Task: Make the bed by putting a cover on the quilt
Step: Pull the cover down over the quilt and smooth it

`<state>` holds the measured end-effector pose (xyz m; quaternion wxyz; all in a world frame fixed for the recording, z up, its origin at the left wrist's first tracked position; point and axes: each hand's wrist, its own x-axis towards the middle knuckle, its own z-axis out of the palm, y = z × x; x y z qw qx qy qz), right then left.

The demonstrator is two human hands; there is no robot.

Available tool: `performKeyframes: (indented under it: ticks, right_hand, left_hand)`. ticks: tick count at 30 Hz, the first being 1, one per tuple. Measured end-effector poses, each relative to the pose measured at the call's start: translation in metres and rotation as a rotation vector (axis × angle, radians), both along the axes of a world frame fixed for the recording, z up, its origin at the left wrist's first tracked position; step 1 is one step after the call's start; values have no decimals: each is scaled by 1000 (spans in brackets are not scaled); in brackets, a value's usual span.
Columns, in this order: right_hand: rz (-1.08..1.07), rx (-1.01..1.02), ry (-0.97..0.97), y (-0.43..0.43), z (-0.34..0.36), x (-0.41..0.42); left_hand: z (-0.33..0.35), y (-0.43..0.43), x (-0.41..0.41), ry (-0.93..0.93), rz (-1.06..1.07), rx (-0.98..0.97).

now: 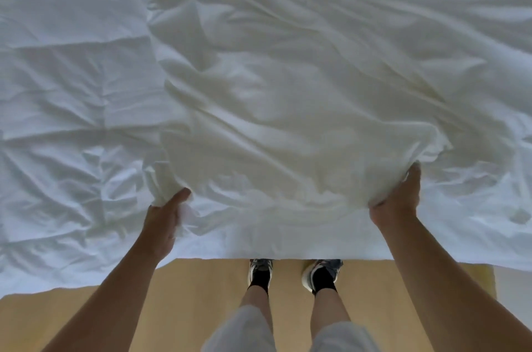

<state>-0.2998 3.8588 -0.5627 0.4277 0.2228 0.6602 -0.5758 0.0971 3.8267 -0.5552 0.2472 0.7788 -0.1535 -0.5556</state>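
Note:
A creamy white cover [288, 110] lies rumpled over the middle and right of the bed, its near edge lifted off the bedding. My left hand [164, 222] grips the cover's near left edge, thumb on top and fingers hidden under the cloth. At the near right edge my right hand [400, 196] grips the cover the same way. Under and beside the cover spreads a bluish-white quilt [66, 87] with stitched squares, creased, filling the left side of the bed.
The white bedding hangs over the bed's near edge [288, 248]. Below it is a tan wooden floor [187, 294], where my two feet in sneakers [260, 274] stand close against the bed. A pale strip of floor or wall [512, 282] shows at the far right.

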Motion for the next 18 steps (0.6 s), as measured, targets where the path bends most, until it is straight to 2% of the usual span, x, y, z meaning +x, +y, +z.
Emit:
performKeyframes:
  ticks: [6,9,11,13,16,18]
  right_hand:
    - [389,127,-166,2,-7,146]
    - [367,98,-221,-18,-5,186]
    - [304,114,-165,-29,-12,197]
    - [246,150,-83,-36,-19,197]
    - [191,188,-22,-35,-20,186]
    - [170,208,19,-29,-17,178]
  left_hand:
    - [-14,-8,2,-185,-373,-52]
    - [-13,4,-3,-151,-565,64]
    - [-14,31,-5,-86,-582,118]
    - [-5,58,-9,82,-363,116]
    - [5,75,-2,541,86,68]
    - [5,69,16,674,256,23]
